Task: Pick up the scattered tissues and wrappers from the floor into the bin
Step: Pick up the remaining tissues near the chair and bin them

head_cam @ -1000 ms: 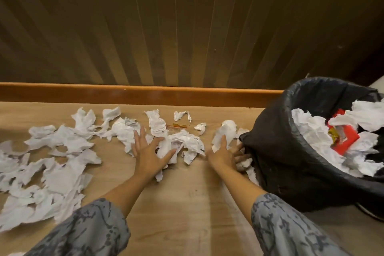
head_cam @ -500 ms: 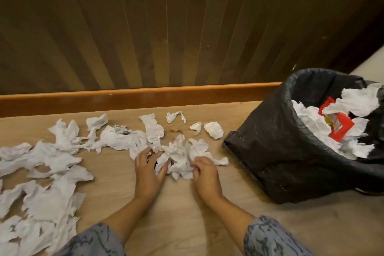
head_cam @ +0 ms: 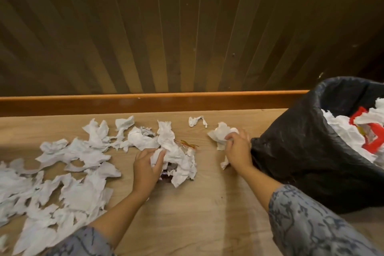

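Crumpled white tissues (head_cam: 68, 174) lie scattered over the wooden floor at the left and middle. My left hand (head_cam: 146, 167) grips a bunched pile of tissues (head_cam: 178, 158) in the middle; a dark wrapper (head_cam: 167, 175) shows under it and a yellow-red wrapper (head_cam: 188, 144) lies behind. My right hand (head_cam: 238, 148) is closed on a white tissue wad (head_cam: 221, 134) just left of the bin. The bin (head_cam: 307, 151), lined with a black bag, stands at the right and holds white tissues and a red wrapper (head_cam: 372, 141).
A wooden skirting board (head_cam: 145, 102) and a dark panelled wall (head_cam: 187, 27) close off the far side. One small tissue scrap (head_cam: 196, 121) lies near the skirting. Bare floor (head_cam: 197, 214) lies between my forearms.
My right hand has left the middle pile and moved right to the wad beside the bin, closing on it. My left hand has closed on the middle pile.
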